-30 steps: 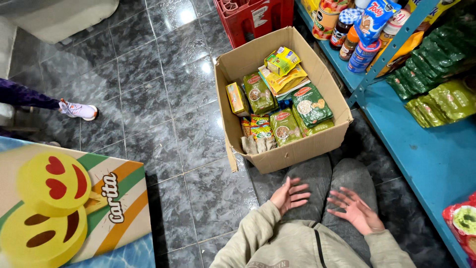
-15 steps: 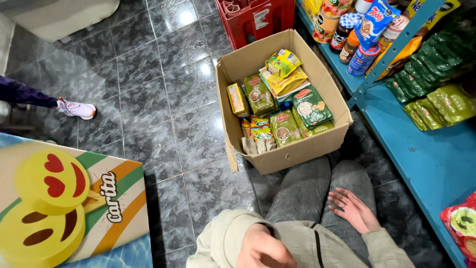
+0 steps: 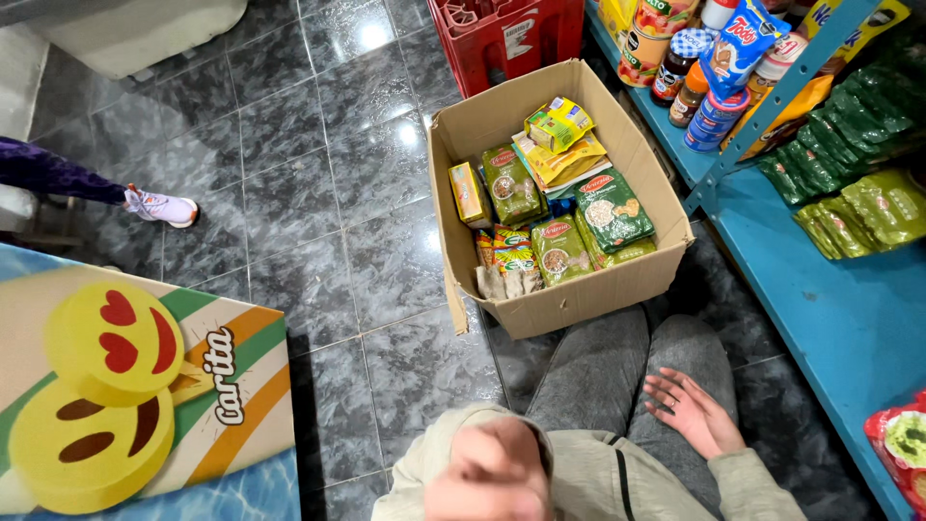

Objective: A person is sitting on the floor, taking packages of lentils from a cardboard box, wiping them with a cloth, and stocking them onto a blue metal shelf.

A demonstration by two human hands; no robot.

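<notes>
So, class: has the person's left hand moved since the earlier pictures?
Yes. The left hand has lifted off the grey trouser leg toward the camera, away from the cardboard box.

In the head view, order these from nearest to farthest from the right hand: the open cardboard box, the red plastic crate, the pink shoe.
1. Open cardboard box, ahead of right hand.
2. Red plastic crate, behind it.
3. Pink shoe, far left.

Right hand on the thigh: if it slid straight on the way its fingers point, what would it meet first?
The right hand points up-left along the grey trouser leg. Going on, it would probably meet the cardboard box at its near wall first, though depth is unclear.
</notes>
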